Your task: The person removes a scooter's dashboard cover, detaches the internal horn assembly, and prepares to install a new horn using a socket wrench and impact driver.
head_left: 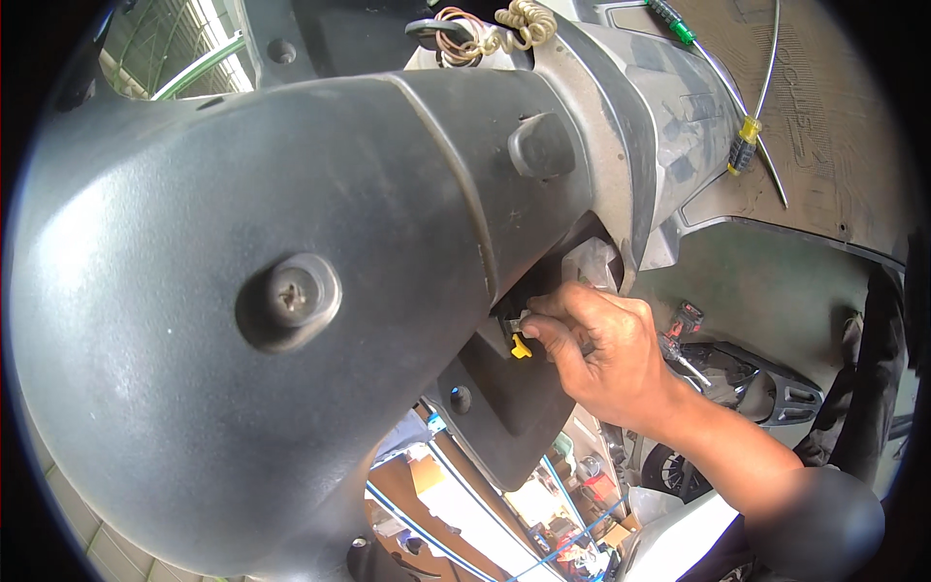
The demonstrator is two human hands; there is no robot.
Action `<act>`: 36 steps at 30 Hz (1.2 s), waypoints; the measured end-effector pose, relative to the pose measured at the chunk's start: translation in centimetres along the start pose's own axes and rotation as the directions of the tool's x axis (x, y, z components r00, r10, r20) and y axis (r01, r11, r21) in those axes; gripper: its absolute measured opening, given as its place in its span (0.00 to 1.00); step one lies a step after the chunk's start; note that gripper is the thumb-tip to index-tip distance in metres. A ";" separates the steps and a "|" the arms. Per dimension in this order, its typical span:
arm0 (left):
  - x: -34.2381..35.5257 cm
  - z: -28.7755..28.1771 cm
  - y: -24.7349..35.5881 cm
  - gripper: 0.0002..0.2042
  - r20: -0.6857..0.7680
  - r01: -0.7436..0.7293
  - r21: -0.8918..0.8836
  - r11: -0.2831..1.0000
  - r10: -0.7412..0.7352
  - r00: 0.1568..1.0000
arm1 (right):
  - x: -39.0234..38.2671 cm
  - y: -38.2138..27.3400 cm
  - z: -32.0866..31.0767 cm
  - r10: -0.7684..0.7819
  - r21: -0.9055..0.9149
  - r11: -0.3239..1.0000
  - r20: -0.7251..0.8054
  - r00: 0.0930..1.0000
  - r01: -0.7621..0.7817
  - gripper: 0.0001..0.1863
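My right hand (611,354) reaches in from the lower right, thumb and index finger pinched together at a gap in the scooter's dark plastic cover (369,194). Between the fingertips is a small whitish piece (516,324) whose kind I cannot make out. Just below it a small yellow piece (522,346) sticks out; whether the two are joined is not clear. Behind the knuckles, crumpled clear plastic (590,260) shows in the dark opening. A lower dark panel (504,398) hangs under the gap. My left hand is out of view.
A green-handled screwdriver (671,19) and a yellow-and-black one (745,145) lie on the scooter's brown footboard (815,97). A key with a coiled cord (524,24) is at the top. Below stand a red-and-black power tool (687,318), a wheel (669,470) and cluttered shelves.
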State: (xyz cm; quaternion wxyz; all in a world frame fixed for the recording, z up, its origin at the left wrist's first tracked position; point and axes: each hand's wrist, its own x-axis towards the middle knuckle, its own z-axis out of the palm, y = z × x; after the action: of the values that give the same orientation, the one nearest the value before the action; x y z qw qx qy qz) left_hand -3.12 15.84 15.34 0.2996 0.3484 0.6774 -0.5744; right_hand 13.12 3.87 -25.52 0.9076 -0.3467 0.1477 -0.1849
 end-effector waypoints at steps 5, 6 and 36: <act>-0.1 -0.9 -4.0 0.43 -0.307 -0.130 -0.026 0.991 0.116 0.945 | 0.1 0.0 -0.2 0.008 0.011 1.000 0.019 1.000 -0.008 0.05; -0.1 -1.6 -5.0 0.42 -0.423 -0.191 0.001 0.982 0.173 0.889 | 0.2 0.0 -0.3 0.002 0.005 1.000 0.019 1.000 -0.002 0.05; 1.5 -5.8 -8.1 0.28 -0.815 -0.383 0.457 0.803 0.550 0.181 | 0.0 1.3 -0.6 -0.219 -0.080 0.972 0.034 0.975 0.221 0.12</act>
State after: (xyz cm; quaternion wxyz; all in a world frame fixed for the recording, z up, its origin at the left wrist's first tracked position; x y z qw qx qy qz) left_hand -10.61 20.99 19.64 -0.0024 0.8184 0.5377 -0.2024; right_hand 13.14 4.44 -26.87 0.8681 -0.4007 0.1045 -0.2738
